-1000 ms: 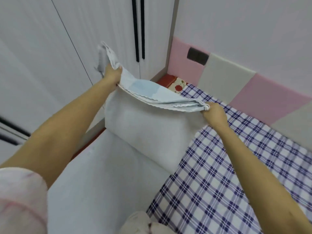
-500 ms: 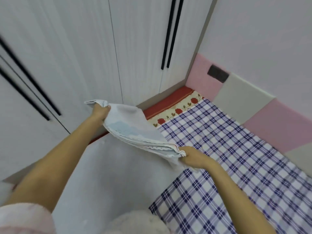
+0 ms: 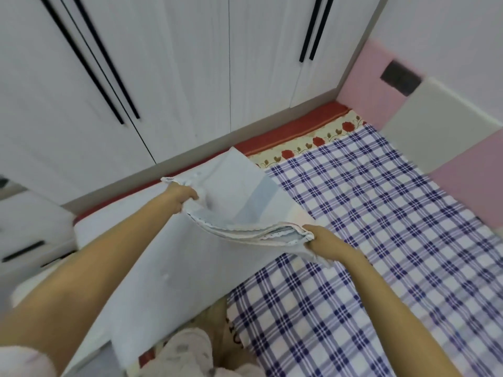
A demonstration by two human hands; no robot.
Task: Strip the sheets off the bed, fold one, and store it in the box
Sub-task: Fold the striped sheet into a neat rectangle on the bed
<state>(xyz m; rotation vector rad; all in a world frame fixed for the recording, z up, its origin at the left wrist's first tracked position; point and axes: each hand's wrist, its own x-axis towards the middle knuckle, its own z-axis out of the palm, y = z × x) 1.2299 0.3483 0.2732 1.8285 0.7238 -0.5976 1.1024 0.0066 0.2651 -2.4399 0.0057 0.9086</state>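
My left hand [image 3: 181, 195] and right hand [image 3: 324, 244] each pinch 1 end of the folded sheet [image 3: 245, 202], fingers [image 3: 192, 194] curled round its edge, above the checked bed [image 3: 381, 213].

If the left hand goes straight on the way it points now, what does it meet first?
The left hand grips the folded sheet, so that comes first. Past it, probably the red mattress edge below the wardrobe, though depth is unclear.

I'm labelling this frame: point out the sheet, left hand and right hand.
sheet [image 3: 245, 197]: head view, top folded layer.
left hand [image 3: 180, 195]: head view, back of hand.
right hand [image 3: 324, 240]: head view, back of hand.
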